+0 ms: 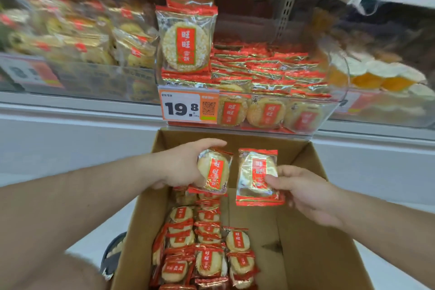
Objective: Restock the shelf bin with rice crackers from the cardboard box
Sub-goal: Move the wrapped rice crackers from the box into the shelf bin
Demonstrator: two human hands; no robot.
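While our arms reached out over the open cardboard box (306, 254), our left hand (181, 165) gripped one rice cracker packet (215, 170), fingers curled over its top edge and thumb under it, the packet tilted above the box's far end. Just right of it, apart from it, a second packet (256, 176) stood nearly upright, pinched at its right edge between the thumb and fingers of our right hand (303, 190). Below our hands, more packets (207, 247) lay packed along the left side of the box, while its right side showed bare cardboard. Above the box, the clear shelf bin (329, 110) held rows of the same crackers, one packet (186, 42) standing upright at its left, over a price tag (186, 108) reading 19.8. Neighbouring bins to either side were blurred.
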